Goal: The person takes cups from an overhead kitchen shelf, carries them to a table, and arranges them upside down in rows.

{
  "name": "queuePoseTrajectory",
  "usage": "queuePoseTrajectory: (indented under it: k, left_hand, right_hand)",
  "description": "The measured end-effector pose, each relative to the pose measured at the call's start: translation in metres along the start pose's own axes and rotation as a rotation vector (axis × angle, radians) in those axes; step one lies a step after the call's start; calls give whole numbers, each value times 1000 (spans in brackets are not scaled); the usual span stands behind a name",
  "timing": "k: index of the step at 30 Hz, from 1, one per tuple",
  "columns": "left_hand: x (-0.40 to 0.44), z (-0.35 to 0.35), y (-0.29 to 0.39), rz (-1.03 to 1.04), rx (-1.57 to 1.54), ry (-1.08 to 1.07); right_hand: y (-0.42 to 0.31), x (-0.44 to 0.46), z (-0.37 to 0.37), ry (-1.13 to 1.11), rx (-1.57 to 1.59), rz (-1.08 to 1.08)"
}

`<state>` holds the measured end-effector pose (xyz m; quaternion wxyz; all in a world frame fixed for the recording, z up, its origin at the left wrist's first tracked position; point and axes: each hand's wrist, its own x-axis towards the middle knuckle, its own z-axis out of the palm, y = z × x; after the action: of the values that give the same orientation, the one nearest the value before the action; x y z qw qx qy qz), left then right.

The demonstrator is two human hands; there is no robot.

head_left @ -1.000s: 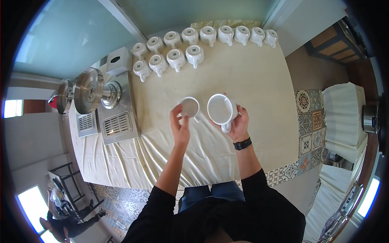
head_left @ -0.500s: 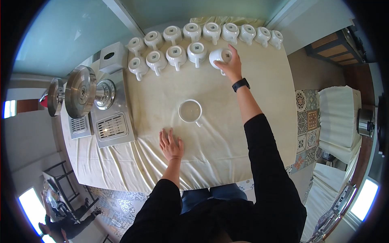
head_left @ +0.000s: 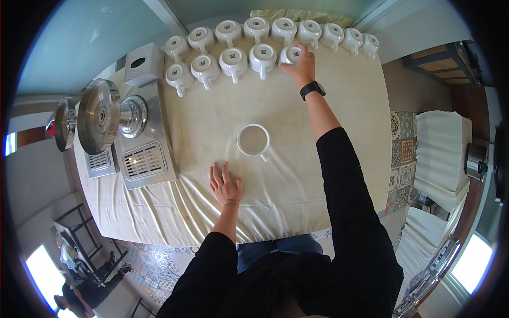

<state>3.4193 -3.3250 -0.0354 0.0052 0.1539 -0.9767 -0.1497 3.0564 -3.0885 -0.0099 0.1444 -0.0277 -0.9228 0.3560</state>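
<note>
My right hand (head_left: 300, 68), with a dark watch on its wrist, is closed round a white cup (head_left: 290, 55) turned upside down. That cup sits at the right end of the nearer row, beside another upturned cup (head_left: 263, 57), and my hand hides its handle. Flat on the cloth with fingers stretched, my left hand (head_left: 226, 184) holds nothing. Just beyond it stands one white cup (head_left: 253, 140) with its mouth up and its handle toward me. A farther row of upturned cups (head_left: 256, 29) runs along the back.
A cream tablecloth (head_left: 212, 122) covers the table. On the left are a metal dispenser (head_left: 99, 116) with a slotted drip tray (head_left: 144, 160) and a white tissue box (head_left: 144, 64). A person (head_left: 90, 291) is far off at lower left.
My right hand has moved the cup away from me into line with the nearer row, and the cup now sits more level. My left hand stays on the cloth. The view has shifted slightly.
</note>
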Motion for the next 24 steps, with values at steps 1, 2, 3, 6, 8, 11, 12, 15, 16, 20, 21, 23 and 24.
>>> queuePoseTrajectory:
  k: [1,2,3,6,8,11,12,15,16,20,21,23,24]
  left_hand:
    - [0,1,0,1,-3,-2]
    - [0,1,0,1,-5,-4]
    - [-1,1,-1,0,-7,-6]
    - [-1,2,-1,-6,9,-22]
    - [-1,2,-2,-3,12,-22]
    - [0,2,-1,5,9,-15]
    - [0,1,-1,7,6,-12]
    - [-1,1,0,3,12,-14]
    - [-1,1,-1,3,14,-16]
    - [0,3,-1,0,17,-16]
    - [0,3,-2,-3,21,-20]
    - [-1,3,-2,2,17,-13]
    - [-1,3,-2,5,15,-9]
  right_hand:
    - [-1,0,1,1,0,9]
    - [-1,-1,1,2,1,19]
    - [-1,-1,1,-5,6,27]
    - [0,-1,4,-8,27,27]
    - [-1,-2,4,13,40,-1]
    - [-4,-4,1,-2,35,36]
    - [-5,-6,-2,-5,42,21]
    - [-4,-12,-9,38,70,8]
    - [1,-17,-14,88,83,26]
    - [5,-77,-38,81,367,328]
    - [6,-103,-43,-4,354,337]
    - [-19,-157,-48,-77,410,290]
    - [-24,-180,-44,-160,450,345]
